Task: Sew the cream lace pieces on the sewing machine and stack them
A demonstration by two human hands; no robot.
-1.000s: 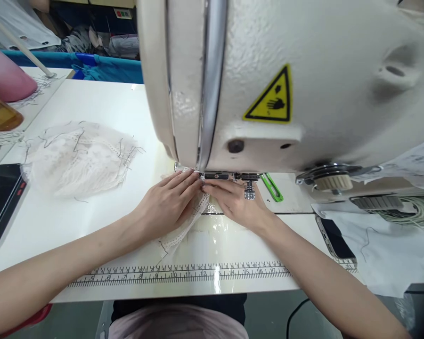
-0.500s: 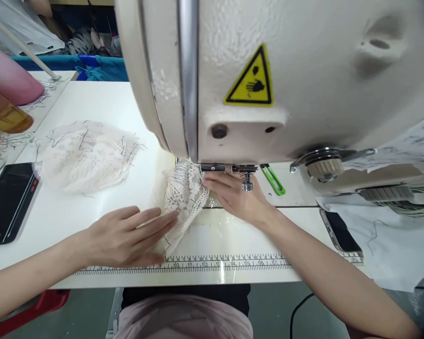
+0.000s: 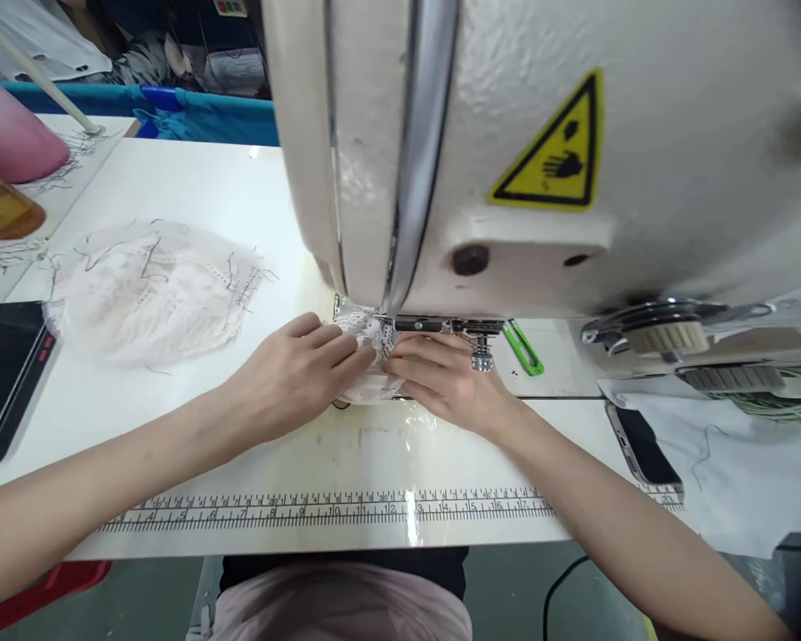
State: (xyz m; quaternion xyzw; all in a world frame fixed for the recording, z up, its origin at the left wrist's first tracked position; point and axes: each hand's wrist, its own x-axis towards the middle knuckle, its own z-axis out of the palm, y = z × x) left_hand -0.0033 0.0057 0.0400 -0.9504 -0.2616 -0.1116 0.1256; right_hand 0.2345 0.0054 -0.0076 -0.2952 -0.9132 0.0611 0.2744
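A piece of white lace fabric (image 3: 370, 389) lies bunched under the head of the sewing machine (image 3: 367, 160), around the needle area. My left hand (image 3: 300, 374) is closed on its left side, with curled fingers gathering the lace. From the right, my right hand (image 3: 450, 378) holds the lace's right edge between its fingers, close beside the presser foot area. Fingertips of both hands nearly meet there. The needle itself is hidden by the machine head and the metal parts in front.
Another white lace piece (image 3: 153, 298) with loose dark threads lies at left, near a black phone (image 3: 10, 383). Green thread snips (image 3: 524, 347) rest behind my right hand. A second phone (image 3: 644, 445) lies at right. A printed ruler strip (image 3: 334, 512) runs along the front edge.
My left hand has moved right and up from the lace's near end and curled its fingers. The lace is now bunched closer to the needle area. My right hand stays about in place.
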